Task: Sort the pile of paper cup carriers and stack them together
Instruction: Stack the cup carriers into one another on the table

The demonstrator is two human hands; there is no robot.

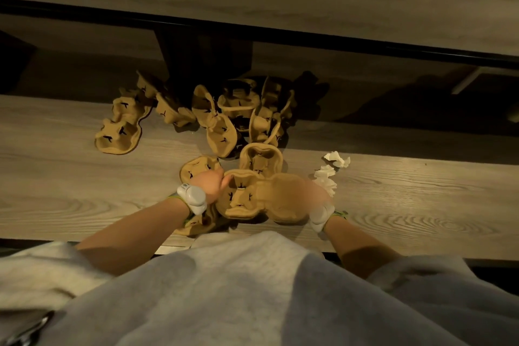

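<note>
Several brown paper cup carriers lie scattered on the wooden table [84, 199]. One lies flat at the far left [119, 128], and a loose heap [247, 112] sits at the back middle. Close to me, both hands hold one two-cup carrier [261, 196] just above the table. My left hand [210, 184] grips its left end. My right hand [320, 191] is blurred and mostly hidden behind its right end. Other carriers lie beneath and behind it, one under my left wrist [196, 226] and one upright behind [259, 159].
Crumpled white tissues [331, 171] lie on the table just right of the held carrier. A raised wooden ledge [252, 8] runs across the back, with a dark gap under it. My grey top fills the bottom of the view, and each wrist carries a white band.
</note>
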